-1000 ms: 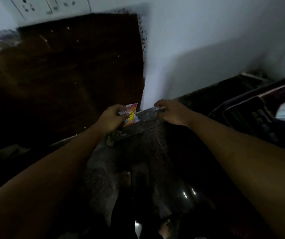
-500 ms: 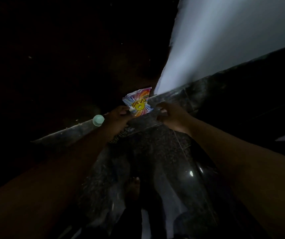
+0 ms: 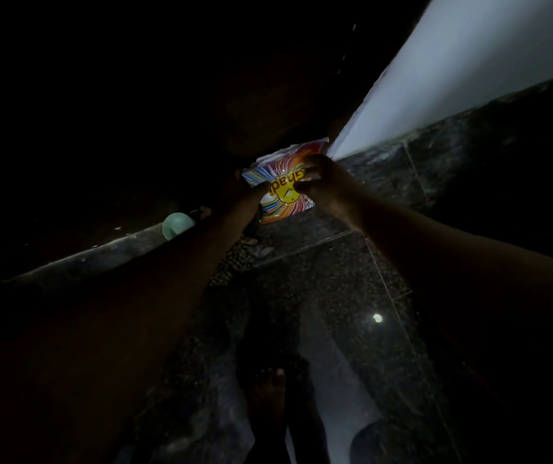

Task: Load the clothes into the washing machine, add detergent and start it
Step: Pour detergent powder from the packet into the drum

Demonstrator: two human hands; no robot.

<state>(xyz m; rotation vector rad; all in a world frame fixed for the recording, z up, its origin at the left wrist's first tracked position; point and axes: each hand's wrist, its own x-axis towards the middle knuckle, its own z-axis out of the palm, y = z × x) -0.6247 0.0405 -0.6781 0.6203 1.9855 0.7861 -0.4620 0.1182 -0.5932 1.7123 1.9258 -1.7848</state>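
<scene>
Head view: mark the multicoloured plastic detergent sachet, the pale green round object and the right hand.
multicoloured plastic detergent sachet point(image 3: 285, 209), head view, lower printed face.
pale green round object point(image 3: 177, 225), head view, its centre.
right hand point(image 3: 328, 185), head view, back of hand.

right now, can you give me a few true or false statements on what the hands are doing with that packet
1. The left hand and right hand both hold the colourful packet. True.
2. The packet lies flat on the floor. False: it is held up in the hands, off the floor.
3. A pale green round object sits at the dark ledge, left of the left arm. True.
4. The right hand hangs empty. False: its fingers pinch the packet.
</scene>
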